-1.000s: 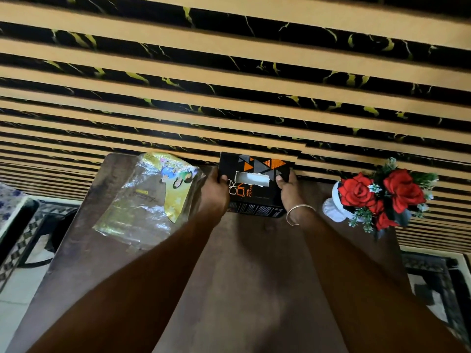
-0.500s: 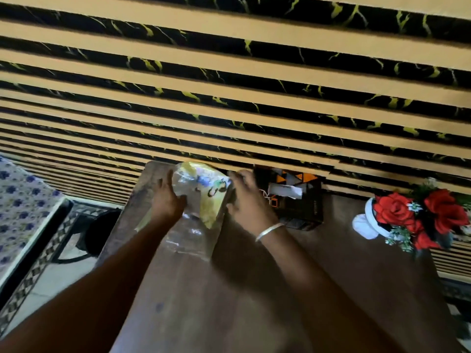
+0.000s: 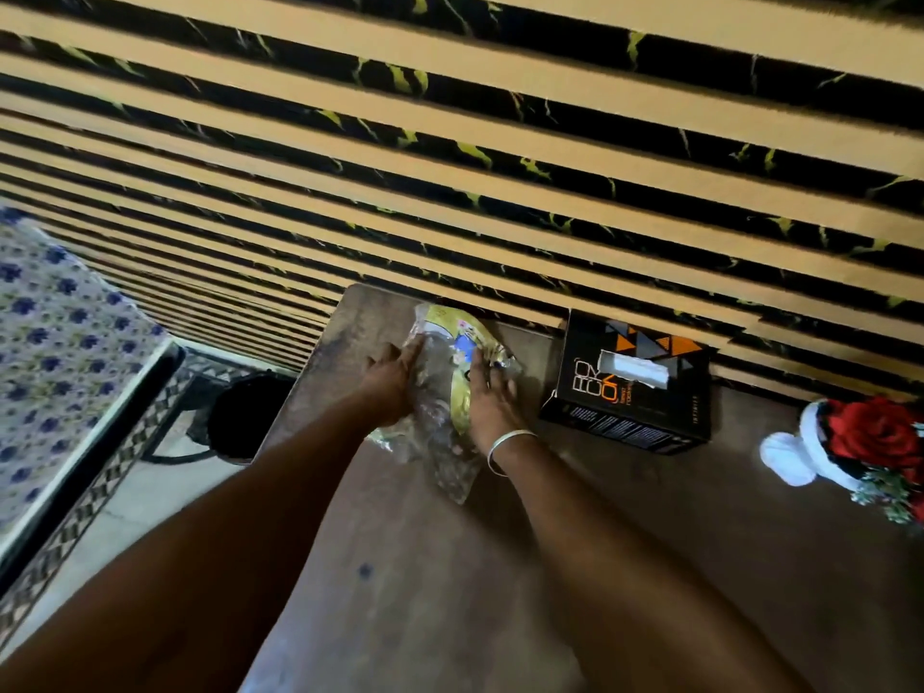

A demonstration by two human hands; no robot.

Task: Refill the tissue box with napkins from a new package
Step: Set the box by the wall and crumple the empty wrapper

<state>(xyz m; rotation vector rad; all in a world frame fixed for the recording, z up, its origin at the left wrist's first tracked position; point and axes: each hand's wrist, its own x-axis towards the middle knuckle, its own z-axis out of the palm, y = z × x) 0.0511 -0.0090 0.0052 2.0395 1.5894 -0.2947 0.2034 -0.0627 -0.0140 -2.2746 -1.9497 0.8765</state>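
A crumpled clear and yellow plastic napkin package [image 3: 440, 417] lies on the brown table [image 3: 500, 567] near its far left corner. My left hand [image 3: 392, 382] presses on the package's left side and my right hand [image 3: 487, 392], with a silver bangle at the wrist, holds its right side. The package looks flat and see-through. To the right stands the black and orange tissue box [image 3: 632, 387] against the wall, with a white tissue showing in its top slot. Neither hand touches the box.
A white vase with red roses [image 3: 870, 442] sits at the table's right edge. A striped black and tan wall runs behind the table. Left of the table are a dark round stool [image 3: 245, 417] on the floor and a blue-flowered cloth [image 3: 55, 352].
Both hands left the tissue box and moved left onto the plastic package, which is now gathered between them. The view has swung left.
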